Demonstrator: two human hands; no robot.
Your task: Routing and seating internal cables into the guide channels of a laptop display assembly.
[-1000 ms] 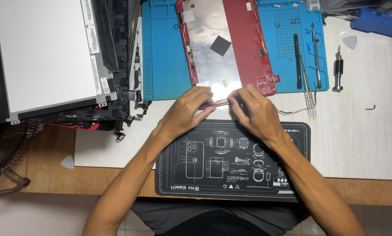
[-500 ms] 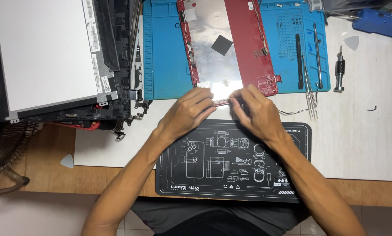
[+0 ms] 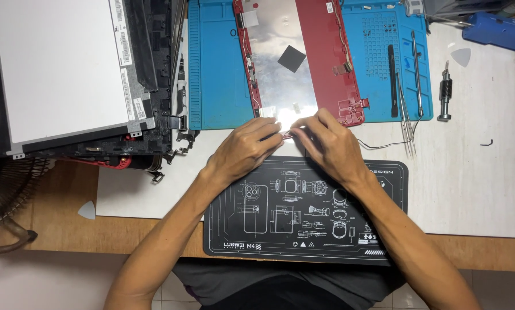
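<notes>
Head view: a small red part (image 3: 286, 135) is pinched between the fingertips of the left hand (image 3: 247, 146) and right hand (image 3: 326, 143), just below the red laptop lid (image 3: 326, 57). The lid is laid on the blue mat (image 3: 217, 69), beside tweezers (image 3: 405, 115).

Bare white table surface (image 3: 470, 189) lies open at 3 o'clock of the right hand (image 3: 329, 146). Red laptop lid (image 3: 300, 60) blocks 12 o'clock. Stacked panels (image 3: 68, 74) obstruct 10 o'clock of the left hand (image 3: 246, 150); tweezers (image 3: 405, 117) lie at 2 o'clock.
</notes>
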